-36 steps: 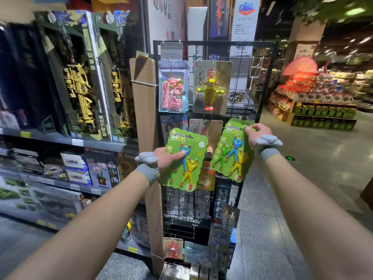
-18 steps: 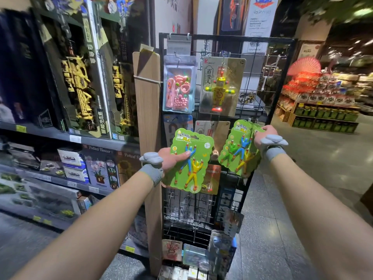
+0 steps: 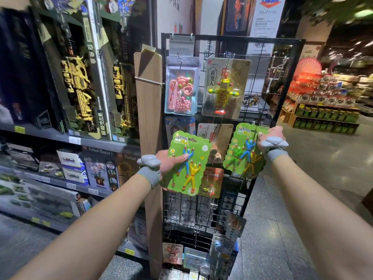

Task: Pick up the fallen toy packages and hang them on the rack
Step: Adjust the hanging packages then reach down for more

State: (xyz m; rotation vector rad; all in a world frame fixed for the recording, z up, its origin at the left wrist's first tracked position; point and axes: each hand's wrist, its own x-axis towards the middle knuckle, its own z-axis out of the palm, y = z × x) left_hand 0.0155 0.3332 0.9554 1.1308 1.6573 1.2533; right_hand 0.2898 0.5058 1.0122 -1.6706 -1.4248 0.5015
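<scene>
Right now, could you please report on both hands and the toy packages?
Left hand grips one green package. Right hand holds second green package at the rack, hooking unclear. Nothing in the way.

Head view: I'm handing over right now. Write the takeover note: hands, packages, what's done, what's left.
Left hand grips a green toy package by its left edge, in front of the wire rack.
Right hand holds the second green package by its top at the rack's right side; whether it is hooked cannot be told.
Done: both packages are off the floor.
Left: hang both on hooks.
</scene>
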